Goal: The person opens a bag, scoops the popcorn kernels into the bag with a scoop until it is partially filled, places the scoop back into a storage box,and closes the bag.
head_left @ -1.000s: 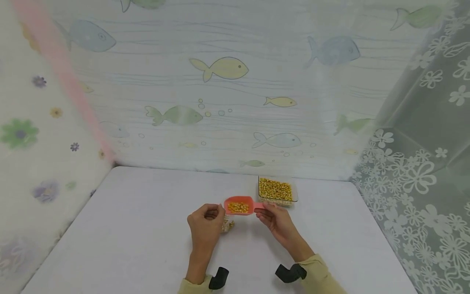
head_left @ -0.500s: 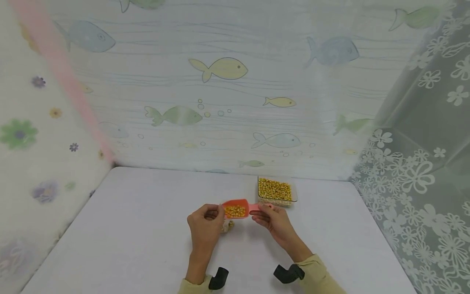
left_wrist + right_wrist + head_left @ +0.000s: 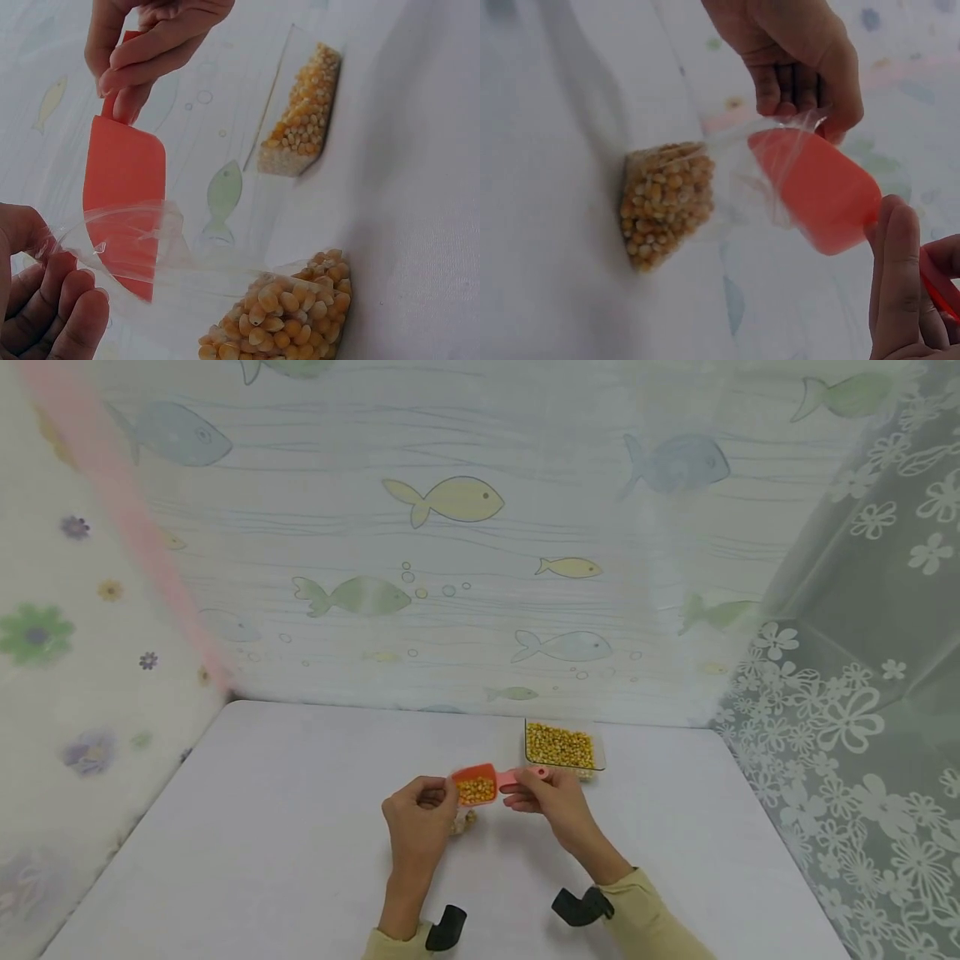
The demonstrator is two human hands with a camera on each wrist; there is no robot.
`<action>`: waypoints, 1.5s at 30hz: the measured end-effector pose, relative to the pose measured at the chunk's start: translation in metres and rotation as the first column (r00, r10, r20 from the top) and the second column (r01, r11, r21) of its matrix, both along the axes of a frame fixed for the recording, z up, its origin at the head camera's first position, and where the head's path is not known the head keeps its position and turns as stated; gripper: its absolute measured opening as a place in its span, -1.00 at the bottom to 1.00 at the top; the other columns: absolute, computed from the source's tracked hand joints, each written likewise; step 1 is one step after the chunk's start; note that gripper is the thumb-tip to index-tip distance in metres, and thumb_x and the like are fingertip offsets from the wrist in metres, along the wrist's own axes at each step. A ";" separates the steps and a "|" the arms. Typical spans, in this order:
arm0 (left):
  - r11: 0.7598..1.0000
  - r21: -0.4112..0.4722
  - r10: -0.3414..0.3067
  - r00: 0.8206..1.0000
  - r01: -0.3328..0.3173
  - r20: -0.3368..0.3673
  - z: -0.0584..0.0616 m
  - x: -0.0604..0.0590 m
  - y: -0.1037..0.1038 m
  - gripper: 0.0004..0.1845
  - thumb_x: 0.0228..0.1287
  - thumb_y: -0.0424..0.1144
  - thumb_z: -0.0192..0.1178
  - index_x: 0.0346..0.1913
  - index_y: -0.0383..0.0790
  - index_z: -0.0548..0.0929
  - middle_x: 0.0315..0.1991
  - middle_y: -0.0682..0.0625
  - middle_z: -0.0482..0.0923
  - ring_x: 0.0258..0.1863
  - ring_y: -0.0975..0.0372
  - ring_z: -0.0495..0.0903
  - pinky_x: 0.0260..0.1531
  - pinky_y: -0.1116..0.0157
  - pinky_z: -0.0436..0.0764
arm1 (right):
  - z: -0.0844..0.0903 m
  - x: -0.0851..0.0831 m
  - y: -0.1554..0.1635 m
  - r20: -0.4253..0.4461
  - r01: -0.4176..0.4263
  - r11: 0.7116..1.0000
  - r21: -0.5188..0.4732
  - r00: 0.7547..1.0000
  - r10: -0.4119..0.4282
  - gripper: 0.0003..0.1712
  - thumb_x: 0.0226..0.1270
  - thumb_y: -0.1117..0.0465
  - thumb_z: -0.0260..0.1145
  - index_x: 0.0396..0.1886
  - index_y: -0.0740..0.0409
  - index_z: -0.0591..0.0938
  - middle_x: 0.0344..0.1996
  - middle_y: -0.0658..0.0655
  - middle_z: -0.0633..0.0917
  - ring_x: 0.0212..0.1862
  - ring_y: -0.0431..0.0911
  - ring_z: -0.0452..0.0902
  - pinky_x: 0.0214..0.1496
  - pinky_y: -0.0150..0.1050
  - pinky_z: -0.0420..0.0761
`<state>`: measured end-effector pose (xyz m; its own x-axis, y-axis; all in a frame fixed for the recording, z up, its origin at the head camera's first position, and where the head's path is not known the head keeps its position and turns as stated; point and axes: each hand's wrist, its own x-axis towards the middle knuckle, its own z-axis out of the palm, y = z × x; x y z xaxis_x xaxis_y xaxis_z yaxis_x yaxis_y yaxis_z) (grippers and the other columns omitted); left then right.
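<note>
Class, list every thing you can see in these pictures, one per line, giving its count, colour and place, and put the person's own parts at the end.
Orange plastic scoop: one, loaded with yellow kernels, its tip at the bag mouth.
Clear plastic bag: one, part-filled with yellow kernels, bottom resting on the table.
Clear rectangular tray of yellow kernels: one, behind the right hand on the table.
White table: one, under everything.
Fish-print backdrop: one, pale blue, behind the table.
Black wrist cameras: two, one on each wrist.
Left hand: pinches the bag's mouth.
Right hand: grips the scoop's handle.
</note>
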<state>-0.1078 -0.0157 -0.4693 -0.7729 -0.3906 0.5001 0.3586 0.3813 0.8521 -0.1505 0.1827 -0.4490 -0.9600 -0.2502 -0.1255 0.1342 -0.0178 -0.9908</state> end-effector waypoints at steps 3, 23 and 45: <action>1.000 -0.003 0.003 1.000 -0.003 0.001 0.000 0.000 0.000 -0.92 0.12 -0.52 0.40 -0.46 -0.33 0.75 -0.62 -0.01 0.63 -0.64 0.32 0.54 -0.59 0.41 0.61 | 0.007 0.000 -0.002 -0.032 0.005 0.998 0.067 0.999 -0.003 -0.62 0.53 0.21 0.24 0.03 0.53 0.64 -0.22 0.29 0.81 -0.33 -0.15 0.78 -0.17 -0.29 0.75; 1.000 -0.001 -0.003 1.000 0.003 -0.021 0.000 -0.002 0.000 -0.91 0.10 -0.53 0.38 -0.48 -0.33 0.74 -0.65 0.02 0.61 -0.66 0.32 0.53 -0.59 0.43 0.60 | 0.034 0.000 -0.009 -0.196 0.038 0.982 0.186 0.981 -0.001 -0.76 0.44 0.31 0.33 -0.08 0.45 0.69 -0.30 0.33 0.79 -0.37 -0.01 0.79 -0.23 -0.21 0.76; 1.000 0.005 0.001 0.999 -0.001 -0.038 -0.001 -0.006 -0.002 -0.88 0.10 -0.54 0.40 -0.50 -0.31 0.74 -0.66 0.02 0.61 -0.67 0.33 0.55 -0.61 0.47 0.57 | 0.020 -0.001 0.037 -0.150 0.233 0.972 -0.022 0.961 -0.233 -0.66 0.52 0.31 0.22 -0.05 0.63 0.58 -0.43 0.11 0.82 -0.39 -0.12 0.79 -0.21 -0.26 0.76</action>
